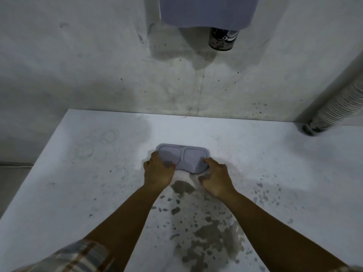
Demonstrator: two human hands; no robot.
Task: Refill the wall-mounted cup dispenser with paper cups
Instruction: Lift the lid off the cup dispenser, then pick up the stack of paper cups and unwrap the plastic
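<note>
Hands met at the lower centre of the frame: the left hand [157, 171] and the right hand [215, 176] each gripped an end of the grey dispenser lid [183, 157], fingers curled over its near edge as it lay flat on the stained white table [68, 183]. At top centre the wall-mounted dispenser [208, 10] hung with one printed paper cup [223, 39] poking from its base. A long sleeve of stacked cups [341, 103] leaned against the wall at the right edge, well apart from both hands. By this look the refill was barely begun: loading the cups and refitting the lid remained.
</note>
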